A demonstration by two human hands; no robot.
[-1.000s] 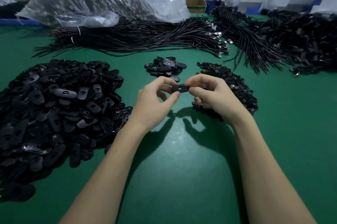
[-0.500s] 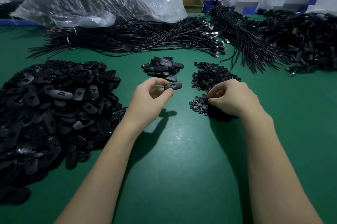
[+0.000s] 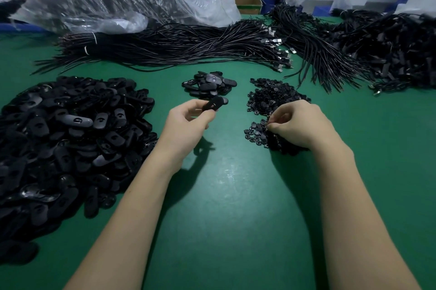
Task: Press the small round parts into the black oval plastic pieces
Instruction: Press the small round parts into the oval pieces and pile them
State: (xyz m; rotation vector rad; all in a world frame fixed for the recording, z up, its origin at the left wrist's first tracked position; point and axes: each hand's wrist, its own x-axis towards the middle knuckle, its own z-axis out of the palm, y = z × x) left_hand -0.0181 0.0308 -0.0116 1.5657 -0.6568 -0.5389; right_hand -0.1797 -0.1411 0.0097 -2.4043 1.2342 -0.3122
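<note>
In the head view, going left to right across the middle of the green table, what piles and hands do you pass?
Big pile of black oval pieces → left hand holding one oval piece → right hand picking at the pile of small round parts.

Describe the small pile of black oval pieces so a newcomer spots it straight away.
On the green table, look past the left hand, before the black cable bundles. The small pile of black oval plastic pieces lies there, far smaller than the left-side heap.

Dim overhead light, soft shadows, glare, wide-angle edge distortion.
</note>
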